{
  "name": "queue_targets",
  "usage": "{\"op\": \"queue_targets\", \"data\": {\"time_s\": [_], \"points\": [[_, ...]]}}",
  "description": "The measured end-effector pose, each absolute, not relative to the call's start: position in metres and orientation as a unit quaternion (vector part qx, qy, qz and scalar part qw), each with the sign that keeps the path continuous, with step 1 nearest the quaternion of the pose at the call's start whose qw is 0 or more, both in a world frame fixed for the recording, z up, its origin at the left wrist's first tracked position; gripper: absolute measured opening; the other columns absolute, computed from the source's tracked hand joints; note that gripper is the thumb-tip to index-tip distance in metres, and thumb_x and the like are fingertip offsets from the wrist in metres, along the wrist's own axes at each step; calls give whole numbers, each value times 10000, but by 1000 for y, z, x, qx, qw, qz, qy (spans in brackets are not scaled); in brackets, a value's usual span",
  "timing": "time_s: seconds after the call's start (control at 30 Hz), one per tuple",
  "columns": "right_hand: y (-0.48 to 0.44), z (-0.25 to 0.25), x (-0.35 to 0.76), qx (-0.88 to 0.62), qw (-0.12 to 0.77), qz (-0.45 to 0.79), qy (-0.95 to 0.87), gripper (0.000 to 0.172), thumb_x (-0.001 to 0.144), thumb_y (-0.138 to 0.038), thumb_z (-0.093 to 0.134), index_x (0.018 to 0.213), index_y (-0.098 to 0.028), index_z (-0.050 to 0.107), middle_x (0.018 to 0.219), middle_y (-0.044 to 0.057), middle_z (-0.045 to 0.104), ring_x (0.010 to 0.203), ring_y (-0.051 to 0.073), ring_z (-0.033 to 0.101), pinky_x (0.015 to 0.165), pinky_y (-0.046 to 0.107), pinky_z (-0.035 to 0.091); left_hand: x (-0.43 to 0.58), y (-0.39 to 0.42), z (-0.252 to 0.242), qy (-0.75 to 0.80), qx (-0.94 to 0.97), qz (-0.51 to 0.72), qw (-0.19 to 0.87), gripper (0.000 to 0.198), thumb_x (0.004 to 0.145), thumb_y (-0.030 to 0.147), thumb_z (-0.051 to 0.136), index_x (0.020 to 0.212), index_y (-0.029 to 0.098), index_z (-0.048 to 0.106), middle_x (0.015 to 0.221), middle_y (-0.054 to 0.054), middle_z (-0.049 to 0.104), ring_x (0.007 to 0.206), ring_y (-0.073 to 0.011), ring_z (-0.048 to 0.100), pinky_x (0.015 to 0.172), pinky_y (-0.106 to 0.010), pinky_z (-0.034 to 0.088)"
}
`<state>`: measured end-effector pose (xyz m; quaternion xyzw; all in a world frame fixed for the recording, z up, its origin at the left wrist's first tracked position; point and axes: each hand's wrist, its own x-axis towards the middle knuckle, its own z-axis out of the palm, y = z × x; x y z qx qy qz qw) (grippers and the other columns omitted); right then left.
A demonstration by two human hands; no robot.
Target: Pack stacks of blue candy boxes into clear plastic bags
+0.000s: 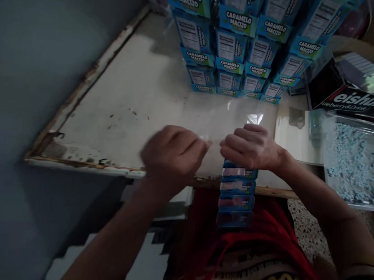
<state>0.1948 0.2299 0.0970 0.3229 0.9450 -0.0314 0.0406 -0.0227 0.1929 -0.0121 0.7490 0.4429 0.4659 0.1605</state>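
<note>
Blue column of small rectangular candy packs (pixel 239 187): at near edge of worn white tabletop (pixel 114 94), below right hand (pixel 247 147). Right hand and blurred left hand (pixel 175 150) clenched; contents unclear. Probably light, slick; hold by sides.

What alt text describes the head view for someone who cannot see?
A blurred left hand and right hand, both curled, are close together over a white tabletop, a row of small blue packs below the right hand. Beyond, stacked blue "CARAMELO MACIZO" packs; at right, a clear plastic tray of pale-blue pieces.
</note>
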Motion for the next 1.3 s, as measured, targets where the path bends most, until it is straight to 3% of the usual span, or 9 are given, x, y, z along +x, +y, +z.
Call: {"op": "queue_targets", "data": {"time_s": [0.1,0.2,0.27,0.47,0.67,0.83,0.97,1.13,1.3], "points": [[228,77,223,399,124,-86,905,253,1068,-351,670,885,-186,728,845,16,723,815,141,600,754,307,386,20,196,-34,489,760,344,257,342,949,246,751,659,193,577,728,-24,627,708,-181,575,620,-343,330],[222,62,247,546,182,-196,794,150,991,-306,766,903,-185,781,922,28,781,881,159,664,747,287,384,49,210,-50,524,689,244,438,342,786,226,895,646,179,587,764,0,639,728,-161,600,657,-302,358],[215,58,255,616,202,-233,725,66,963,-194,744,954,-199,809,986,27,806,901,158,686,720,272,365,56,218,-52,516,679,218,475,324,748,213,906,648,180,599,784,8,647,756,-164,606,697,-297,367],[189,65,257,644,223,-211,701,153,966,-161,671,955,-181,823,1027,74,829,916,195,705,717,300,331,48,225,-49,413,749,175,488,213,865,247,795,744,194,628,832,0,703,754,-178,630,684,-295,356],[186,87,248,694,176,-244,654,168,913,-131,681,865,-182,833,800,33,781,728,141,637,665,270,325,27,226,-26,350,783,224,463,127,957,252,701,833,221,698,821,10,728,782,-179,679,682,-292,411],[184,117,232,699,110,-238,665,135,886,-124,700,818,-173,806,735,6,744,676,112,612,659,260,334,2,208,-9,298,852,338,268,220,1065,196,548,951,214,735,914,-30,749,844,-185,707,688,-287,487],[171,132,210,697,91,-162,693,154,906,-151,668,823,-172,796,836,40,781,744,140,650,670,282,345,7,174,-27,445,760,465,88,63,990,164,693,971,184,750,887,-41,768,819,-195,720,712,-297,521],[154,147,190,712,41,-135,688,187,911,-153,644,868,-188,822,928,44,797,769,139,681,685,283,420,27,139,-33,580,564,529,258,156,955,232,765,815,186,716,756,8,706,678,-131,680,670,-244,515],[146,144,185,713,-44,-151,683,162,872,-142,661,863,-187,816,918,39,770,761,124,673,677,266,469,25,131,-7,606,489,480,403,129,909,266,748,844,199,660,777,22,694,680,-144,691,663,-260,538]]}}
